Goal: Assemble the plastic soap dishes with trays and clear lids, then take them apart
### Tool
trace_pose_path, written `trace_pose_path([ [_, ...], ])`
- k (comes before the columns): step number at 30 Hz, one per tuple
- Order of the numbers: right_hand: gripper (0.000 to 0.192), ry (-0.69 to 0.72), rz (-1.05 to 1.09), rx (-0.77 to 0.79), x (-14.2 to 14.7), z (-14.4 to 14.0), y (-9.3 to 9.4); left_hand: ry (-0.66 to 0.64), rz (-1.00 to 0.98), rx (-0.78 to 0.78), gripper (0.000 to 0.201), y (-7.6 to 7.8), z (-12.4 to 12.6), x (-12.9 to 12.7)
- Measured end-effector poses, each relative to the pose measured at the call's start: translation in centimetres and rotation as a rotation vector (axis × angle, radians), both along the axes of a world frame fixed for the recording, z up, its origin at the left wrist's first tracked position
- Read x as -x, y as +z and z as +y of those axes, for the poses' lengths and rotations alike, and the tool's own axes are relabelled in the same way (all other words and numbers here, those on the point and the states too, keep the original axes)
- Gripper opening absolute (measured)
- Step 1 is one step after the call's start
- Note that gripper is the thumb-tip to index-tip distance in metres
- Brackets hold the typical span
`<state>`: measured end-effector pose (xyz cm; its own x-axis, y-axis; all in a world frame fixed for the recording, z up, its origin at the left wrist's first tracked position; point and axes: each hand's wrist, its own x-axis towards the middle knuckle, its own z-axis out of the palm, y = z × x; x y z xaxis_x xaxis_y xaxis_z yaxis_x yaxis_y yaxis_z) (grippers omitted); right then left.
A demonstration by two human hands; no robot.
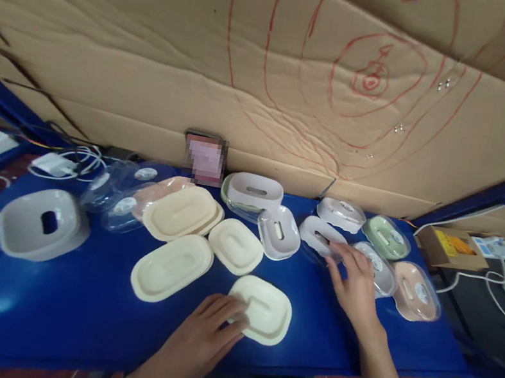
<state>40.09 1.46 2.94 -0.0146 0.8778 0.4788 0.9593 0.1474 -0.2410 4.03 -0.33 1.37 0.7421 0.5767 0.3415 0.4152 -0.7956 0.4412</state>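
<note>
Cream tray [266, 312], oval and shallow, lies at the near edge of the blue surface [67, 299], with the left hand [202, 336] resting on its left rim, fingers extended and loosely spread, not closed around it. The right hand [355, 285] lies flat and open farther back and to the right, its fingertips touching a white slotted lid [320, 235] and its outer side just beside a clear-wrapped grey dish [382, 270]. Near that hand, to the right, sit a pink wrapped dish [414, 292] and a green wrapped dish [387, 237]; behind it sits another white lid [341, 213]. Left of the hands, 2 more cream trays [172, 266] [235, 246] lie apart on the surface, with a stack of cream trays [182, 212] behind them. A clear slotted lid [279, 231] and a white box [254, 192] stand toward the back. A grey holder [43, 224] with a dark opening sits at far left. A cardboard sheet [159, 55] marked with red lines forms the backdrop.
</note>
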Motion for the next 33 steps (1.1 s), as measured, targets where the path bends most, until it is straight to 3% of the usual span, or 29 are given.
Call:
trace_pose_path([
  [4,0.03,-0.007,-0.02,-0.034,0.4,-0.9,-0.1,-0.064,0.052,-0.021,0.022,0.0,-0.1,-0.4],
  [7,0.028,0.002,0.034,-0.084,2.0,-3.2,0.4,-0.02,0.055,-0.108,0.028,-0.4,-0.3,-0.4],
  [11,0.036,0.172,0.106,-0.037,6.3,-8.1,0.0,0.098,-0.001,-0.191,0.038,-1.0,-0.3,0.1],
  [15,0.038,0.3,0.076,0.039,9.9,-11.2,-1.9,0.04,0.048,-0.188,0.044,-0.9,0.3,0.3],
  [19,0.032,0.333,0.04,0.039,10.7,-11.6,-3.0,-0.047,0.08,-0.156,0.034,-0.6,0.7,0.4],
  [28,0.022,0.401,0.025,0.042,11.0,-11.5,-3.1,-0.045,0.029,-0.148,0.023,-1.7,0.1,0.8],
  [31,0.026,0.454,0.003,0.065,9.6,-11.0,-3.0,-0.05,0.028,-0.14,0.024,-1.6,0.1,0.6],
  [33,0.032,0.371,0.009,0.082,7.9,-9.7,-2.8,-0.033,0.004,-0.117,0.023,-1.3,0.1,0.3],
])
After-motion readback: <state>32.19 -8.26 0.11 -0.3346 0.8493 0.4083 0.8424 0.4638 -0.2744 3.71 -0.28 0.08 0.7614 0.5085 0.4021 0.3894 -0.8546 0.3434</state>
